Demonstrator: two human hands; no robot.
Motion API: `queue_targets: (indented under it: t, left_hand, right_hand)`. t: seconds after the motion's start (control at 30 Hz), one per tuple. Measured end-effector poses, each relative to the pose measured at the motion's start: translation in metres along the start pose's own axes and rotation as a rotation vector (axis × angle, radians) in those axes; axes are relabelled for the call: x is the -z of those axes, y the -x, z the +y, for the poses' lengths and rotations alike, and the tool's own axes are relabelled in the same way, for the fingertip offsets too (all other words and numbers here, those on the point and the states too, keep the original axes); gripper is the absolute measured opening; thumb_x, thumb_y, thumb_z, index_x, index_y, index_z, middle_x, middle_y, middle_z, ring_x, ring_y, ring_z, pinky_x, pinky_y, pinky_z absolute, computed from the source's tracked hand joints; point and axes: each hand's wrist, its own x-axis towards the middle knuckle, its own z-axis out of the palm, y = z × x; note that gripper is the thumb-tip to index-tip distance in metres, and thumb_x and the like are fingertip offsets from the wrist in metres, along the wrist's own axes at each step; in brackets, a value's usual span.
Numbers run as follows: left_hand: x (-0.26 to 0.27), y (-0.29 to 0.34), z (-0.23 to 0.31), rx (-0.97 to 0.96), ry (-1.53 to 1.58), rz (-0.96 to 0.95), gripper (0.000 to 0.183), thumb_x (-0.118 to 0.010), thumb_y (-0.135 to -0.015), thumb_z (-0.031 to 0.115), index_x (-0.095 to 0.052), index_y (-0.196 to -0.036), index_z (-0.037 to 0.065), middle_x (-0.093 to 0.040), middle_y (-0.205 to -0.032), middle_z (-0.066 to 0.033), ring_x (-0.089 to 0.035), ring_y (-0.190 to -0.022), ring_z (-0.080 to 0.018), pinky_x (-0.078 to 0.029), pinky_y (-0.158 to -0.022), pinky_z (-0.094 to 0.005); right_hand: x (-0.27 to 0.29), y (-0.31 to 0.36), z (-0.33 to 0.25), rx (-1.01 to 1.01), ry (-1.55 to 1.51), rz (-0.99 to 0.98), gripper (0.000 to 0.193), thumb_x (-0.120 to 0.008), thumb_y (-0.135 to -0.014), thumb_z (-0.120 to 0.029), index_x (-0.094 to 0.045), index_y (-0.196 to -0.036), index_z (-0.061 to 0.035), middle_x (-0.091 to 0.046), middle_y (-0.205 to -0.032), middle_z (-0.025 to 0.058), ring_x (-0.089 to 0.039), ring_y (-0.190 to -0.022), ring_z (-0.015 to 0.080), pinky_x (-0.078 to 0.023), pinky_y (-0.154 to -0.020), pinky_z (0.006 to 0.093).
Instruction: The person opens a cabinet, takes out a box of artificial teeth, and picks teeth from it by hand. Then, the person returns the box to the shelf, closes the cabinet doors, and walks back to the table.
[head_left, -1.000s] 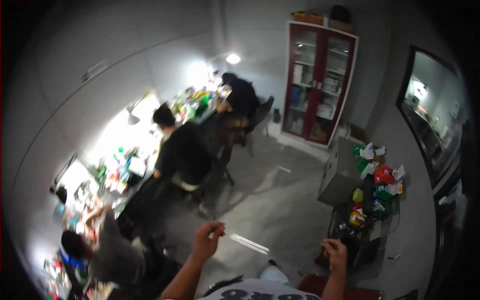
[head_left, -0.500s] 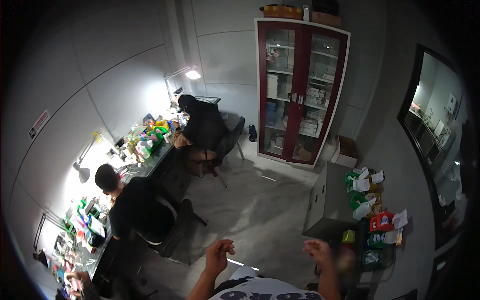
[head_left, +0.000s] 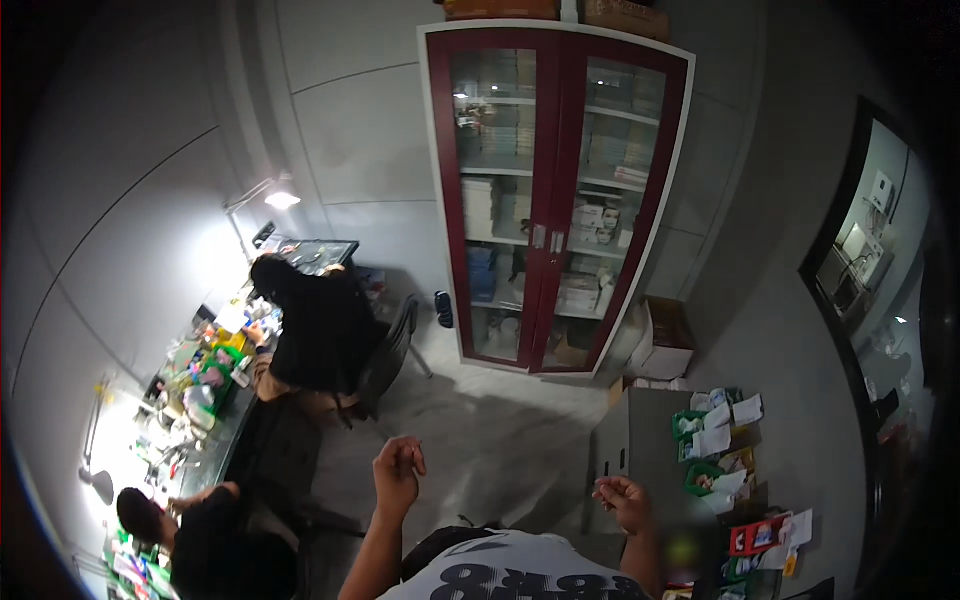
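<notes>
My left hand [head_left: 398, 468] is raised in front of my body, its fingers loosely bent and apart with nothing visible in them. To the right, my right hand [head_left: 625, 502] is held up in the same way, fingers half curled, and I see no object in it. Neither hand touches anything. Nearest to the right hand is a grey cabinet [head_left: 650, 450] bearing green and red bins. Ahead stands a tall dark-red cabinet [head_left: 548, 300] with glass doors, boxes and stacks on its shelves.
Two people in dark clothes sit at a cluttered workbench [head_left: 225, 440] on the left, under lit desk lamps [head_left: 283, 195]. A chair [head_left: 395, 350] stands behind the farther person. Cardboard boxes [head_left: 665, 340] sit beside the tall cabinet. On the right wall is a window [head_left: 850, 260].
My view has moved forward, so the tall cabinet looks larger and closer. The seated people and bench have shifted left and down in the picture. Both hands stay raised.
</notes>
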Motion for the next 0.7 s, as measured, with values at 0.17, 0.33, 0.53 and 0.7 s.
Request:
queue_targets:
  t: [0.17,0.33,0.53,0.7]
  left_hand:
    - [-0.102,-0.139,-0.047,-0.143,0.204,-0.292,0.029,-0.048,-0.105,0.023,-0.057,-0.108,-0.004,-0.056,-0.070,-0.0064,-0.055,-0.060,-0.0123,-0.046,-0.057,-0.0274]
    - [-0.177,-0.252,-0.125,0.008,0.232,-0.295,0.024,-0.050,-0.104,0.016,-0.057,-0.109,-0.006,-0.058,-0.076,-0.0078,-0.056,-0.061,-0.0145,-0.049,-0.058,-0.0300]
    - [-0.234,-0.328,-0.213,0.206,0.388,-0.092,0.020,-0.056,-0.099,0.009,-0.057,-0.113,-0.005,-0.060,-0.076,-0.0108,-0.058,-0.060,-0.0162,-0.052,-0.054,-0.0313]
    - [-0.268,-0.388,-0.239,0.309,0.328,-0.204,0.022,-0.056,-0.097,0.003,-0.057,-0.119,-0.003,-0.065,-0.081,-0.0117,-0.064,-0.061,-0.0181,-0.052,-0.053,-0.0306]
  right_hand:
    - [0.038,-0.085,-0.030,0.062,-0.022,0.225,0.016,-0.067,-0.093,-0.011,-0.068,-0.106,-0.0008,-0.071,-0.089,0.0091,-0.061,-0.071,0.0103,-0.047,-0.062,0.0252]
    - [0.079,-0.212,-0.041,-0.026,-0.010,0.285,0.016,-0.065,-0.093,-0.008,-0.066,-0.107,-0.0006,-0.070,-0.088,0.0089,-0.053,-0.062,0.0088,-0.045,-0.058,0.0249]
    - [0.092,-0.455,-0.052,0.134,0.059,0.005,0.030,-0.067,-0.091,-0.008,-0.059,-0.119,-0.0007,-0.071,-0.090,0.0099,-0.064,-0.072,0.0115,-0.048,-0.059,0.0253]
    - [0.024,-0.621,-0.112,0.051,0.155,-0.195,0.060,-0.072,-0.089,-0.009,-0.039,-0.139,-0.0020,-0.071,-0.090,0.0115,-0.069,-0.079,0.0169,-0.052,-0.065,0.0280]
